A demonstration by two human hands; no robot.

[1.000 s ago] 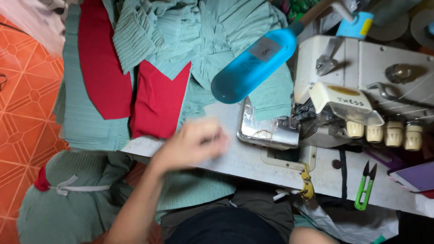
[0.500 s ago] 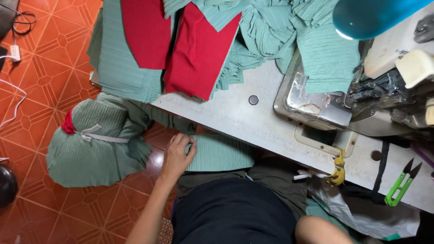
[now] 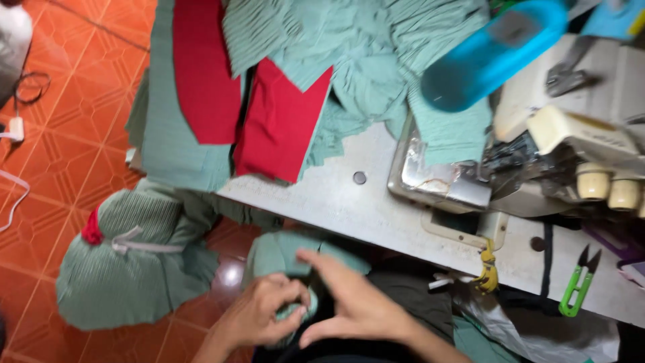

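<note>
Head view, looking down over my lap. I am curling my left hand [image 3: 259,316] around a small green fabric piece [image 3: 285,259]; its fingers [image 3: 287,302] are nearly closed, pinching a fold of the cloth against the thumb, probably so the edge does not slip off my knees. I am holding my right hand [image 3: 359,306] just beside it, fingers stretched out flat and spread, thumb angled apart, resting against the same piece without gripping it; the open pose appears to be smoothing or steadying the cloth while the other hand is pinching. The piece is lying directly under and just beyond both sets of fingertips, below the near edge of the grey sewing table [image 3: 349,208].

Beyond the fingertips, on the table, red fabric panels [image 3: 279,124] are overlapping a heap of ribbed green fabric [image 3: 349,47], stacked within easy reach. Further to the right of my right fingers, the overlock sewing machine [image 3: 537,141] is standing with a blue lamp shade [image 3: 494,50] hanging over it. Green thread snips [image 3: 578,282] are lying on the table edge, well apart from my right fingers. To the left of my left fingers, a tied green bundle [image 3: 134,262] is sitting on the orange tiled floor [image 3: 60,134].
</note>
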